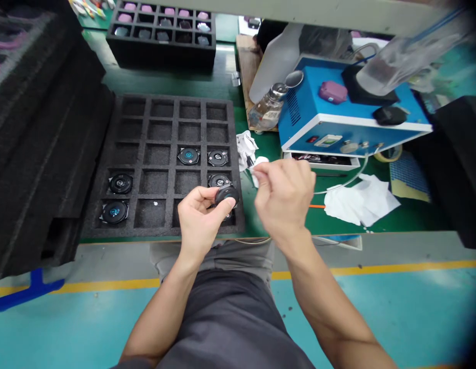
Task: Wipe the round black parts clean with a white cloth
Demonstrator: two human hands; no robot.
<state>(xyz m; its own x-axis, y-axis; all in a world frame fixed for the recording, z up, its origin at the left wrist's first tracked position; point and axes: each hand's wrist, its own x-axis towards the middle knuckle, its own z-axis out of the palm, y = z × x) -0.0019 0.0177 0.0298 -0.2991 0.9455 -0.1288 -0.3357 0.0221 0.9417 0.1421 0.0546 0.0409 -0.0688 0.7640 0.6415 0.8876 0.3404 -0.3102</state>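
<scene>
Because the left hand (199,219) pinches the black disc (225,192) off-centre, it could slip; what the right hand (286,197) holds, I cannot tell.

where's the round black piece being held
In the head view, the round black piece is near the middle, pinched in the left hand over the near right part of the foam tray, left of the right hand.
</scene>
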